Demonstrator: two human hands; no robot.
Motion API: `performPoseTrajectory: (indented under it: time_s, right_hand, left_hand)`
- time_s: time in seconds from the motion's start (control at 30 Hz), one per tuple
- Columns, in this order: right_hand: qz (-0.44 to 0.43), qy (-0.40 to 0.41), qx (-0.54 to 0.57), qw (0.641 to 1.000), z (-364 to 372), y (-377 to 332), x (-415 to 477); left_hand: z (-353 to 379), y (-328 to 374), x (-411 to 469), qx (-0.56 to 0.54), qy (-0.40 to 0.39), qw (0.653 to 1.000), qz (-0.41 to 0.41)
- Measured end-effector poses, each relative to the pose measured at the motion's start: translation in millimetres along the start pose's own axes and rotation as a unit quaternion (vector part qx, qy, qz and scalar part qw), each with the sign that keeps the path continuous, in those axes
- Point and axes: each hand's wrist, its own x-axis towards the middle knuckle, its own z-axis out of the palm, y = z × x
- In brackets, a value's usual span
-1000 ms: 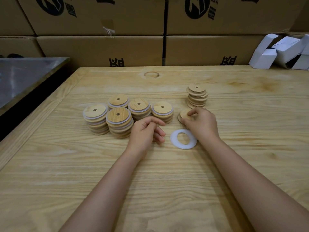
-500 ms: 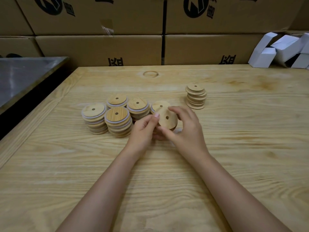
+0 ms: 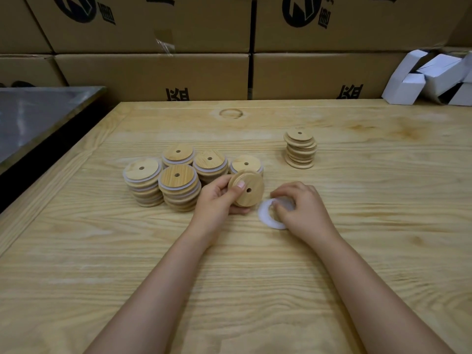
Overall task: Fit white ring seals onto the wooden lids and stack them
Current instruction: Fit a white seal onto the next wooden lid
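Observation:
My left hand (image 3: pixel 217 198) grips a round wooden lid (image 3: pixel 249 191) with a small centre hole, tilted up on edge, thumb across its face. Just to its right, my right hand (image 3: pixel 301 208) has its fingertips curled down onto a white ring seal (image 3: pixel 265 215) that lies flat on the table. Several stacks of lids with white seals (image 3: pixel 178 185) stand in a cluster to the left of my hands. A separate stack of bare wooden lids (image 3: pixel 300 148) stands farther back on the right.
The wooden table (image 3: pixel 255 277) runs to a raised rim on the left, beside a grey metal surface (image 3: pixel 38 116). Cardboard boxes (image 3: pixel 153 75) wall off the back. White folded cartons (image 3: pixel 434 77) lie at the back right corner.
The lid passed from my right hand to my left, which now holds it alone. My right hand moved right and down onto the white ring seal on the table.

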Motion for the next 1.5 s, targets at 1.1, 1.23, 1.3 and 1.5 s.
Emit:
performPoseTrajectory:
  time_s: [1.1,1.23,1.3,1.5]
  right_hand:
    - [-0.003,0.012,0.459,0.888,-8.4,1.1,2.2]
    - [0.007,-0.002,0.536,0.844,-5.1,-0.4,2.5]
    - [0.008,-0.002,0.542,0.840,-1.8,-4.0,1.0]
    - [0.018,0.014,0.521,0.853,6.8,-12.6,-1.0]
  left_hand:
    - [-0.4,-1.2,-1.6,-0.005,0.015,0.999,0.051]
    - [0.9,-1.5,-3.5,0.029,-0.015,0.998,0.057]
    - [1.1,-1.6,-4.1,0.043,-0.018,0.997,0.061]
    - [2.2,0.5,-6.3,0.045,-0.033,0.996,0.069]
